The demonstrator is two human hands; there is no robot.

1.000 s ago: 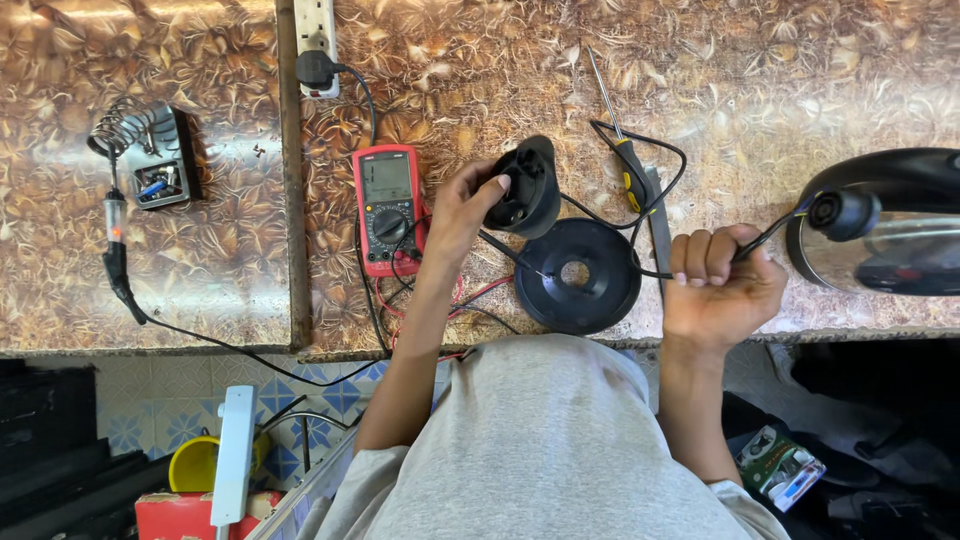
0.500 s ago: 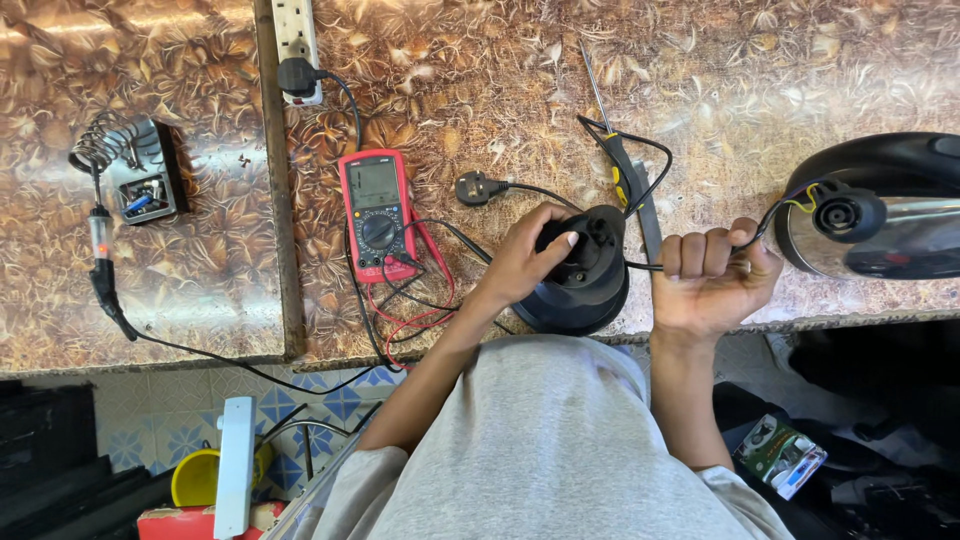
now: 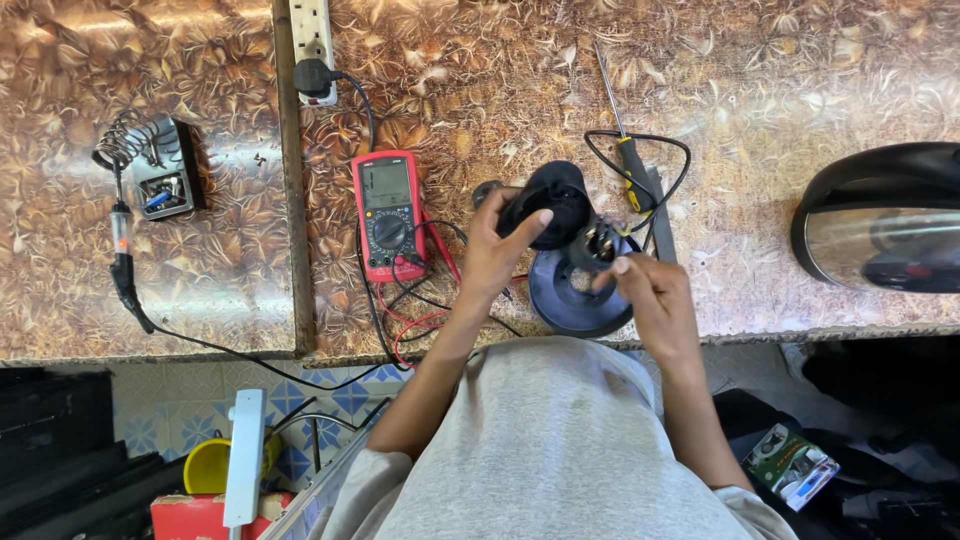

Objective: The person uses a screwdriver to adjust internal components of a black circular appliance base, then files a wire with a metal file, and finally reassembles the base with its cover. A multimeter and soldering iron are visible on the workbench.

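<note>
**Both hands meeting over the round black base at the bench edge.**

The left hand (image 3: pixel 497 255), which half a second ago was pressing on the base (image 3: pixel 570 300), is now lifting a black domed part (image 3: pixel 548 203) above it, fingers curled round the dome. The right hand (image 3: pixel 650 295), fisted around a cord earlier, is now pinching a small connector piece (image 3: pixel 598 245) beside the dome, fingertips closed on it. The base is lying on the patterned bench (image 3: pixel 760 90), between the red multimeter (image 3: pixel 388 213) and the kettle body (image 3: pixel 880 218); a screwdriver (image 3: pixel 628 160) is lying behind it.
</note>
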